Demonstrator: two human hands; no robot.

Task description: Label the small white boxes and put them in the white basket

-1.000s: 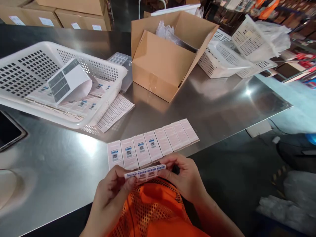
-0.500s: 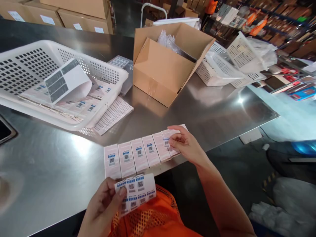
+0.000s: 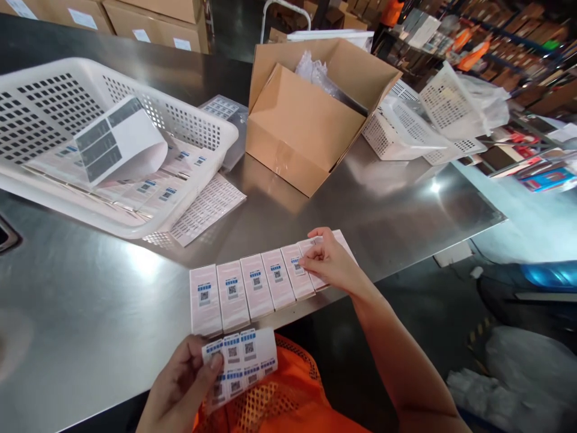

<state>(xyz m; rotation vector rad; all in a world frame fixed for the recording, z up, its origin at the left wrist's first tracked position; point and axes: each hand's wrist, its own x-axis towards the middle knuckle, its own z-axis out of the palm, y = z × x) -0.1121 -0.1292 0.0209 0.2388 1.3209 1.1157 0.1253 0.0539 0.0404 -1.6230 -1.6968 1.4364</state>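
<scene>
A row of pale pink boxes [image 3: 232,308] lies side by side along the near edge of the metal table [image 3: 112,313]. The leftmost several each carry a QR-code label with a blue band. My right hand [image 3: 331,261] pinches a small label sticker [image 3: 296,266] over the fifth box from the left; its fingertips hide part of the sticker and of the boxes beneath. Below the row, my left hand [image 3: 183,376] grips a sheet of label stickers [image 3: 241,361] between thumb and fingers. The sheet's upper right part is bare white backing.
At left stands a white perforated basket [image 3: 180,123] holding more labelled boxes and a curled sheet [image 3: 121,144]. A printed sheet [image 3: 210,210] lies partly under it. An open cardboard box [image 3: 288,132] and white baskets [image 3: 401,132] are farther back. People in orange stand in the background.
My right hand has shifted slightly left, bringing the sticker from the side of the fifth box onto its middle. My left hand and the label sheet have moved slightly left and down.
</scene>
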